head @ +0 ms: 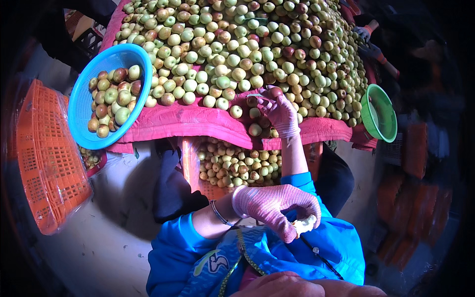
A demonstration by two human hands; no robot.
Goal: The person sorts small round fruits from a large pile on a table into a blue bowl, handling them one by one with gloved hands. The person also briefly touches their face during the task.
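Observation:
Round green-and-brown fruits, which look like jujubes (222,82), lie heaped on a pink cloth (185,120) before me. At the near edge of the heap is my right hand (280,113), in a pale pink knitted glove, with a dark red fruit (275,92) at its fingertips. A narrow green leaf (256,95) is beside those fingers. Close to my chest, my left hand (276,208), gloved alike, pinches a bitten fruit (305,225) with white flesh showing. Its far side is hidden by the fingers.
A blue plastic basket (73,100) of fruit tilts at the left table edge; a green basket (389,128) stands at the right. Stacked orange crates (48,156) are at left. Below the table is an orange crate (191,167) of fruit. A co-worker's gloved hands (367,42) are at upper right.

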